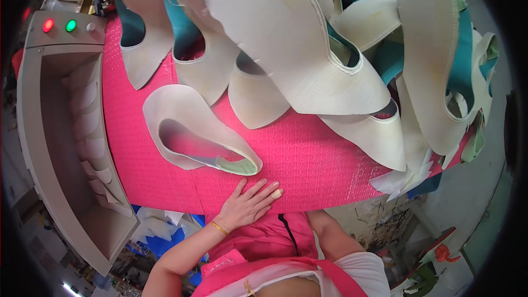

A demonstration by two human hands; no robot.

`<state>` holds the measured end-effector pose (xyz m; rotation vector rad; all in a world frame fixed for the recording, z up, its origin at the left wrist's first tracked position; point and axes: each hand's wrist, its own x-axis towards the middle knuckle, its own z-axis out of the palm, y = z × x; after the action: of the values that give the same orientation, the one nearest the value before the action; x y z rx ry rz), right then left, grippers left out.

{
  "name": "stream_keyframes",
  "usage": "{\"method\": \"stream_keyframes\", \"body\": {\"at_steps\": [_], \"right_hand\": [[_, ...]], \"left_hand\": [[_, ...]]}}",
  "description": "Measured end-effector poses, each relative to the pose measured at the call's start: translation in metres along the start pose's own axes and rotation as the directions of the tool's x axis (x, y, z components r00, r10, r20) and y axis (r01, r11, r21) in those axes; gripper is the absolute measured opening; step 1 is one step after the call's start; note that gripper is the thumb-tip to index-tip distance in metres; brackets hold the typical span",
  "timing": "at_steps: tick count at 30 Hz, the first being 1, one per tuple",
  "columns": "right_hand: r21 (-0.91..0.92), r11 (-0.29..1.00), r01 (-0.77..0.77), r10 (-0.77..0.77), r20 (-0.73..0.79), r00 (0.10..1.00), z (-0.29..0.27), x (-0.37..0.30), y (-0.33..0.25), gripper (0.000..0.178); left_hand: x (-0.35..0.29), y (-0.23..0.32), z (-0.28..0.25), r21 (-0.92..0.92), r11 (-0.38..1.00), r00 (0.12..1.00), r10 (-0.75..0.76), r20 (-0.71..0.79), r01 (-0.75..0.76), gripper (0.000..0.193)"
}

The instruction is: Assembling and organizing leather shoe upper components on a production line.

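My left hand [250,203] lies flat on the near edge of the pink table covering, fingers stretched out and apart, holding nothing. A yellow bracelet is on its wrist, and a pale wrap covers one fingertip. Just beyond the fingertips rests a single white shoe upper [181,100], a closed loop with a pale green patch inside its narrow end. My right forearm [334,236] goes down under the table edge, so its hand is hidden. Past the lone upper, a heap of white shoe uppers [286,38] with teal lining fills the far side.
At the left stands a grey box-shaped machine [66,33] with a red and a green light and an open front. Several white curved pieces [88,124] line its inside. White scraps [407,176] hang at the right edge of the pink table [308,148].
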<state>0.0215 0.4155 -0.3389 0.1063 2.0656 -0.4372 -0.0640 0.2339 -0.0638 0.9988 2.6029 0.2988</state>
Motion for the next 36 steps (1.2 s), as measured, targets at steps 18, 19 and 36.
{"method": "stream_keyframes", "body": {"at_steps": [18, 19, 36], "right_hand": [[0.35, 0.873, 0.341, -0.147, -0.477, 0.867, -0.083, 0.034, 0.226, 0.032], [0.366, 0.857, 0.362, -0.159, -0.481, 0.862, -0.086, 0.034, 0.218, 0.032], [-0.054, 0.523, 0.851, -0.829, -0.267, 0.492, -0.138, -0.242, 0.062, 0.016]], "left_hand": [[-0.009, 0.009, 0.022, -0.094, 0.995, 0.928, 0.001, -0.373, -0.039, 0.045], [-0.011, 0.009, 0.022, -0.093, 0.994, 0.886, 0.011, -0.463, -0.061, 0.041], [0.049, 0.002, -0.069, -0.292, 0.849, 0.538, -0.509, -0.672, 0.44, 0.035]]}}
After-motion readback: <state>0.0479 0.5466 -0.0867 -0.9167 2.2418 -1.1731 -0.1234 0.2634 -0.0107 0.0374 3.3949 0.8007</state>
